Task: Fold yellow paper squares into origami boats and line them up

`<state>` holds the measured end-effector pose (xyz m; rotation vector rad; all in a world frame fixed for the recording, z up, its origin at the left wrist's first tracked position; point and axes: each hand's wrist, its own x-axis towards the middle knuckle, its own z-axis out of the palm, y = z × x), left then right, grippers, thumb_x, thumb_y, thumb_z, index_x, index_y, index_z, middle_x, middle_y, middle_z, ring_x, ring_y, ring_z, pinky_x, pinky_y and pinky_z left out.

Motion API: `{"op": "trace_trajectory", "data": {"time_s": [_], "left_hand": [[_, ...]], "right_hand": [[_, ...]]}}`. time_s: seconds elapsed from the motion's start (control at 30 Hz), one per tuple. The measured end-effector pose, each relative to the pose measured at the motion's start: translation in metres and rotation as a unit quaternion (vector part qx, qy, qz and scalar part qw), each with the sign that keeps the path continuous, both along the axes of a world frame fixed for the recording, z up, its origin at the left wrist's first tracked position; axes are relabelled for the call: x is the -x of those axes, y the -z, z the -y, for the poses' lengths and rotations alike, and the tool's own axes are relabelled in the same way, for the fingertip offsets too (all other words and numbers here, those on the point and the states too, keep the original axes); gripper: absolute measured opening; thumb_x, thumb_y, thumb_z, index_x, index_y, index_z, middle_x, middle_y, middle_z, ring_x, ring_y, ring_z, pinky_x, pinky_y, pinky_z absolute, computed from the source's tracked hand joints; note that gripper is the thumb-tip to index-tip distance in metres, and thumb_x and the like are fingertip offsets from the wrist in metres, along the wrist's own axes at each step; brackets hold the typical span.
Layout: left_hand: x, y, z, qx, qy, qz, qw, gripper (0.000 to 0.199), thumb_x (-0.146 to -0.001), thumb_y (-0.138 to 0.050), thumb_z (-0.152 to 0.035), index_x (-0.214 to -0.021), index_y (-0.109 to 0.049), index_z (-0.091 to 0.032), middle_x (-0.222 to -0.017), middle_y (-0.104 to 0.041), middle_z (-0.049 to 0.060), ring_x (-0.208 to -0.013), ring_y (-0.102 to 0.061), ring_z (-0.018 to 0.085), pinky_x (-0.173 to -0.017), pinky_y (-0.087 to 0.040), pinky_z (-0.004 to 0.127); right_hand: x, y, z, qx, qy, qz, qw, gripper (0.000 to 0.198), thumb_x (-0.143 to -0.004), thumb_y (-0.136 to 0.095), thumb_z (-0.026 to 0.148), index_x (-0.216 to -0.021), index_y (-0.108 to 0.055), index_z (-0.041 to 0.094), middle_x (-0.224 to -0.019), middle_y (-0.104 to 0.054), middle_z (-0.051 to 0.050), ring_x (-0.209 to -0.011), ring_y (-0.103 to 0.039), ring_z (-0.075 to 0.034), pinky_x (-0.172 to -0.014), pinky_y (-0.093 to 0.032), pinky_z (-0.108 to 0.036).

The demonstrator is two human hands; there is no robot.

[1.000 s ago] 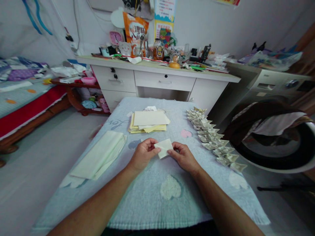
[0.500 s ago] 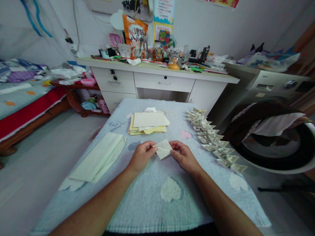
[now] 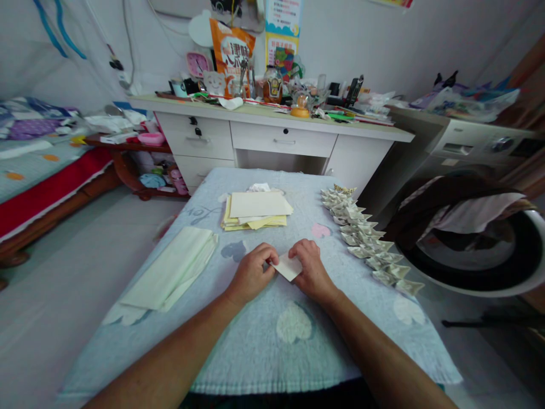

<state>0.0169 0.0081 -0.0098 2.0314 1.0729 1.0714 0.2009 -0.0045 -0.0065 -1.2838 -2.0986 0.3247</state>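
A small folded piece of pale paper (image 3: 288,267) is held between my two hands, low over the cloth-covered table. My left hand (image 3: 254,270) pinches its left corner between thumb and fingers. On the opposite side, my right hand (image 3: 310,267) grips the paper's right edge, its curled fingers covering part of it. Beyond the hands lies a stack of cream and yellow paper sheets (image 3: 258,205). Several folded paper boats (image 3: 364,238) stand in rows along the table's right side. A long folded bundle of pale green paper (image 3: 174,271) rests at the left.
A blue patterned cloth (image 3: 238,352) covers the table. Past its far edge stands a white desk (image 3: 281,136) loaded with jars, a snack bag and clutter. The washing machine (image 3: 464,147), door ajar with clothes hanging out, is at right; a bed (image 3: 42,187) is at left.
The folded paper has turned and tilted flatter. My right fingers have curled over its right side, and my left fingers have closed more tightly at its left corner.
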Motion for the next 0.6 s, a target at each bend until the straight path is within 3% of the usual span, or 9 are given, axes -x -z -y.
{"op": "trace_trajectory", "data": {"time_s": [0.2, 0.6], "left_hand": [[0.0, 0.004, 0.0, -0.021, -0.008, -0.049, 0.999, 0.019, -0.07, -0.047, -0.001, -0.075, -0.052, -0.019, -0.082, -0.054, 0.0, -0.08, -0.053, 0.014, -0.074, -0.04, 0.026], [0.01, 0.004, 0.0, -0.048, 0.038, -0.188, 0.98, 0.017, -0.067, -0.057, -0.006, -0.077, -0.06, -0.02, -0.086, -0.059, 0.003, -0.088, -0.053, 0.02, -0.08, -0.04, 0.032]], "right_hand": [[0.001, 0.002, 0.0, -0.025, -0.042, 0.063, 0.997, 0.018, -0.077, -0.062, 0.013, -0.093, -0.059, 0.021, -0.094, -0.055, -0.005, -0.093, -0.043, -0.022, -0.079, -0.028, -0.033], [-0.001, 0.0, 0.003, 0.04, -0.098, 0.133, 0.985, 0.018, -0.069, -0.058, 0.009, -0.084, -0.059, 0.019, -0.086, -0.057, -0.003, -0.088, -0.046, -0.02, -0.077, -0.028, -0.033]]}}
